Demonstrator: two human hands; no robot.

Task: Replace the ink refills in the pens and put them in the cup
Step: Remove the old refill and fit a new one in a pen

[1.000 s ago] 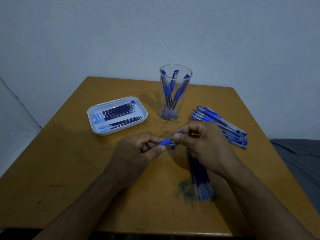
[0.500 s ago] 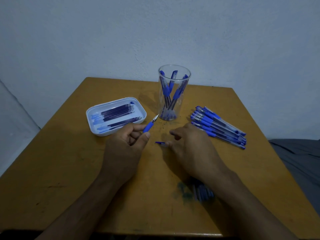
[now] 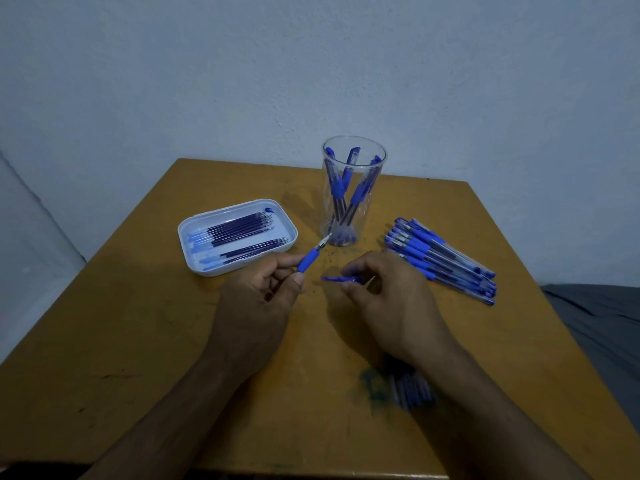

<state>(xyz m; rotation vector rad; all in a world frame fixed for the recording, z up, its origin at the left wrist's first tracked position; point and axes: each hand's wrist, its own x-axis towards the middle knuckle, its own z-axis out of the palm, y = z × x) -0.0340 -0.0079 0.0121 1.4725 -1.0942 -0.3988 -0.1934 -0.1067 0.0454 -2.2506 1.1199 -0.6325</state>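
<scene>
A worn ochre desk [image 3: 145, 341] carries everything. At its back stands a clear plastic cup [image 3: 353, 168] with a few blue-gripped pens upright inside. To the right lies a pile of pens [image 3: 446, 259], clear barrels with blue grips and caps, side by side. To the left a white tray [image 3: 194, 258] holds dark, thin refills [image 3: 242, 226]. More refills [image 3: 410, 391] lie blurred under the right wrist. The left hand [image 3: 256, 306] pinches a pen front section [image 3: 310, 259], its blue rubber grip and metal tip pointing toward the cup. The right hand [image 3: 388, 303], fingers curled, pinches a thin blue piece [image 3: 341, 279] just above the desk.
</scene>
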